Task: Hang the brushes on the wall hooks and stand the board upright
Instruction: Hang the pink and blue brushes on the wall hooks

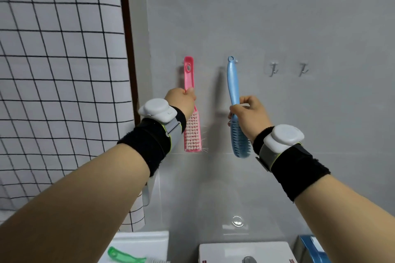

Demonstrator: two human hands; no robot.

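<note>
My left hand [181, 100] grips a pink brush [190, 79] by the lower handle, bristles down, flat against the grey wall; its hanging hole sits at the top and any hook behind it is hidden. My right hand [249, 113] holds a blue brush [233, 83] upright by the handle, its top loop touching the wall at hook height. Two bare metal hooks [272, 69] [303, 69] are on the wall to the right. A green brush [126, 256] lies on the white surface at the bottom left. I cannot see a board.
A white curtain with a black grid [57, 81] hangs on the left. Below are a white appliance top [243, 252], a clear suction cup [237, 221] on the wall, and a blue box [310, 245] at the lower right.
</note>
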